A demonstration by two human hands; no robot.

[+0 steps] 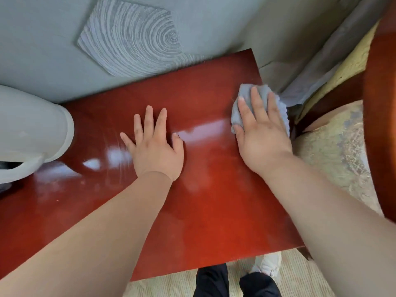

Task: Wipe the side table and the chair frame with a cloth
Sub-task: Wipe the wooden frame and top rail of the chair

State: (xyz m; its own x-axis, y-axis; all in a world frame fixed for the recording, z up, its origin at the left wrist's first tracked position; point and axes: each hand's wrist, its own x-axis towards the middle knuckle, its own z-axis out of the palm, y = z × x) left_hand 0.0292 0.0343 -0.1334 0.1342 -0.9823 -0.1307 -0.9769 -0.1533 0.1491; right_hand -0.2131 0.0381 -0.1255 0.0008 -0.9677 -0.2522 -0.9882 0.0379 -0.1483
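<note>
The side table [203,211] has a glossy red-brown top that fills the middle of the view. My left hand [154,144] lies flat on it near the centre, fingers spread, holding nothing. My right hand [261,133] presses a grey-blue cloth [242,95] flat against the table's right edge, with the fingers laid over the cloth. To the right stands the chair, with a red-brown wooden frame [379,125] and a patterned beige seat cushion [334,151].
A white kettle-like jug [32,129] with a handle stands on the table's left part. A grey wall with a ringed hexagon panel [130,37] runs behind the table. Below the near edge are pale flooring and my feet [257,279].
</note>
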